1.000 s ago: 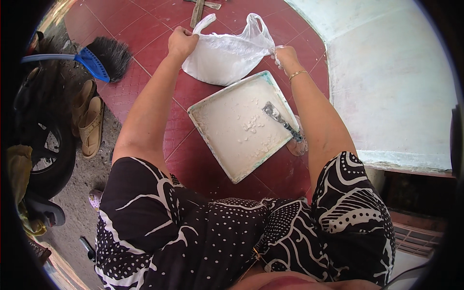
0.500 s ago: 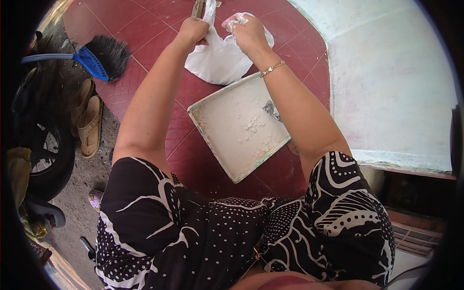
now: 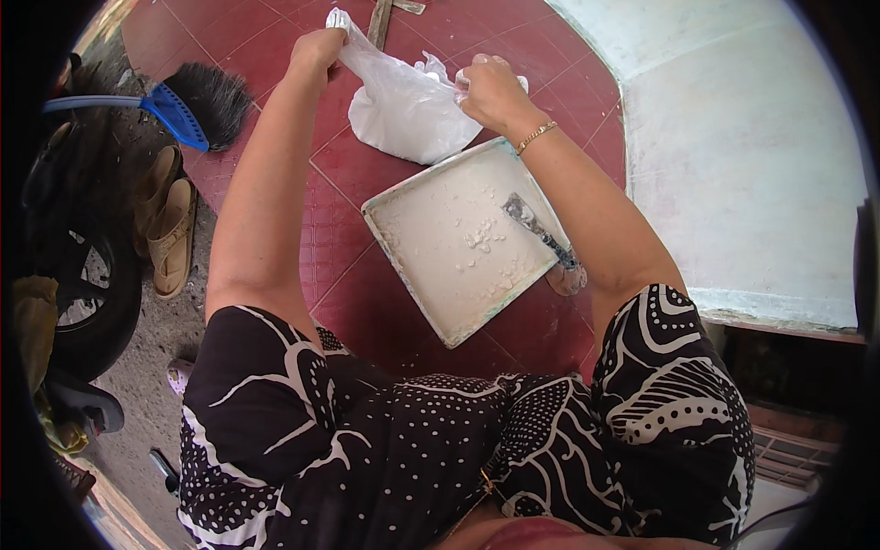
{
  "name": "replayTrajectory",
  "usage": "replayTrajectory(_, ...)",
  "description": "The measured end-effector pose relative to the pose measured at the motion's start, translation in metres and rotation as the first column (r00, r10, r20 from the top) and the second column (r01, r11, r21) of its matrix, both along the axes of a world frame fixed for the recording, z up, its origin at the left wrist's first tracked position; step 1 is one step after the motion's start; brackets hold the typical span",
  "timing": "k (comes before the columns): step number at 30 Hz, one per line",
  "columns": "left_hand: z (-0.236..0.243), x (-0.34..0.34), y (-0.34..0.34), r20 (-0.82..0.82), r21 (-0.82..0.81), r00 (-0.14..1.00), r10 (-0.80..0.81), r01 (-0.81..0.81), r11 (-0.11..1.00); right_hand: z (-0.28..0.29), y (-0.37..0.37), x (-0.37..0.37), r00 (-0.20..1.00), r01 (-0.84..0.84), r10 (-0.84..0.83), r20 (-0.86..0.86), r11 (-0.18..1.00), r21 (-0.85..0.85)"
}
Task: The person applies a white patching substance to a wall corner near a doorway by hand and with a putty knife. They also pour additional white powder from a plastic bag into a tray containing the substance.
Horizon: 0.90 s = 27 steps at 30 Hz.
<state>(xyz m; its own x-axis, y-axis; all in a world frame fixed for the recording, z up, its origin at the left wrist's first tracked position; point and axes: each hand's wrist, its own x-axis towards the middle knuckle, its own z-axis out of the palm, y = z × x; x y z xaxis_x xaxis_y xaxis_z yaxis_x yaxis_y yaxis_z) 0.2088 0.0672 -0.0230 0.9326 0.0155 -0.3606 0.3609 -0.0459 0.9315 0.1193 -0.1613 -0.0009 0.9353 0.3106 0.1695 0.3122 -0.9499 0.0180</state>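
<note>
A white plastic bag with a rounded, full bottom rests on the red tiles, its top stretched between my hands. My left hand is closed around one gathered corner, held up and to the left. On the other side, my right hand, smeared with white, has its fingers curled on the bag's right edge. Just nearer than the bag lies a square, shallow tray with white paste and small lumps in it. A paste-smeared putty knife lies across the tray's right rim, below my right forearm.
A wooden stick lies beyond the bag on the tiles. To the left are a blue broom with black bristles, tan sandals and a black wheel. A pale, whitish slab takes up the right side.
My left hand has moved left, stretching the bag's top that way. My right hand has shifted slightly right and nearer. The putty knife's handle now shows from under my right arm.
</note>
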Motion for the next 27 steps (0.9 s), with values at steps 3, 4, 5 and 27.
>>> replayTrajectory(3, -0.013, 0.001, 0.007, -0.059, -0.072, 0.983, 0.175, -0.179, 0.981, -0.006, 0.016, -0.021, 0.988, -0.155, 0.155, 0.013, 0.988, 0.0)
replayTrajectory(4, -0.02, 0.003, 0.013, -0.187, -0.298, 0.963, 0.194, -0.244, 0.923, -0.008, 0.025, -0.028, 0.977, -0.212, 0.212, -0.036, 0.977, 0.009)
replayTrajectory(5, -0.023, 0.005, 0.012, -0.31, -0.502, 0.936, 0.168, -0.311, 0.807, -0.012, 0.03, -0.034, 0.973, -0.202, 0.207, -0.105, 0.978, 0.051)
replayTrajectory(27, -0.066, 0.002, -0.003, 0.011, 0.014, 0.899, -0.437, 0.437, 0.899, 0.001, 0.018, -0.002, 0.927, 0.254, -0.332, -0.174, 0.898, -0.361)
